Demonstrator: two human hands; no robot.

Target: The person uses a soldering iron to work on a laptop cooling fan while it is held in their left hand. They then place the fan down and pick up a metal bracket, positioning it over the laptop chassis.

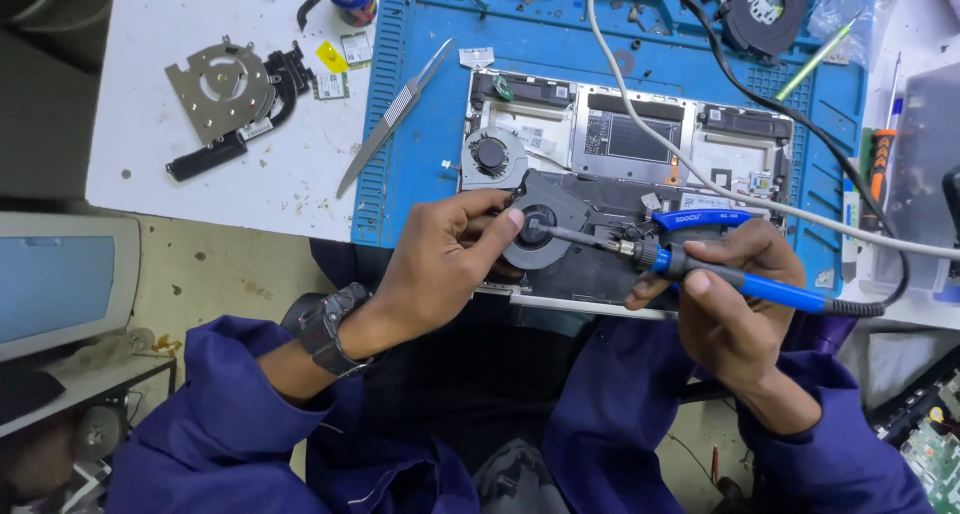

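My left hand (440,269) grips a small black cooling fan (543,226) by its left edge, holding it over an opened laptop chassis (640,144). My right hand (735,299) holds a blue-handled soldering iron (745,284); its metal tip points left and touches the fan's hub. A second fan (492,157) sits mounted in the chassis, just above my left fingers. The iron's black cord runs off to the right.
A blue work mat (420,174) lies under the laptop on a white table (170,94). Tweezers (393,119), a fan with heat pipe (230,94) and small cards lie left. Another fan (768,9), a grey cable (700,169) and an orange screwdriver (878,164) lie right. A monitor (60,279) stands lower left.
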